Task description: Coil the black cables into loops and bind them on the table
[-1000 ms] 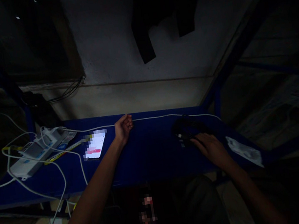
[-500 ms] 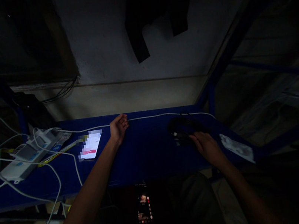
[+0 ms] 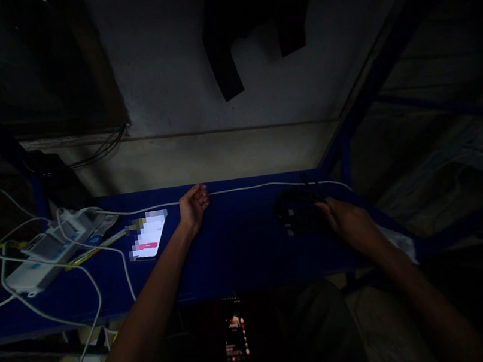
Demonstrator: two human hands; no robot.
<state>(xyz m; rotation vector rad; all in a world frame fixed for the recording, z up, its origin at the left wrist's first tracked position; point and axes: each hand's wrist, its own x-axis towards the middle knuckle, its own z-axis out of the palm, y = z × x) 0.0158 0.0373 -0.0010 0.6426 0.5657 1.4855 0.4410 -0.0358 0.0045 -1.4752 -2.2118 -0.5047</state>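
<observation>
My left hand (image 3: 192,208) rests on the blue tabletop (image 3: 237,248) with its fingers loosely curled in, and nothing shows in them. It lies across the line of a thin white cable near the back edge. At the right, my right hand (image 3: 351,220) has thumb and fingers closed on the edge of a coiled black cable (image 3: 294,212). Darkness hides most of the coil and the fingertips. A phone with a bright screen (image 3: 153,233) lies to the left of my left wrist.
A white power strip (image 3: 41,268) with plugs and tangled white cables fills the left side. A clear plastic packet (image 3: 399,242) lies partly behind my right forearm. Below the table edge, a second lit phone (image 3: 234,330) has a cable plugged in. Dark clothing (image 3: 258,3) hangs on the wall.
My right hand has moved a little right and up with the edge of the black cable coil, and its forearm now covers part of the packet. My left hand has stayed still.
</observation>
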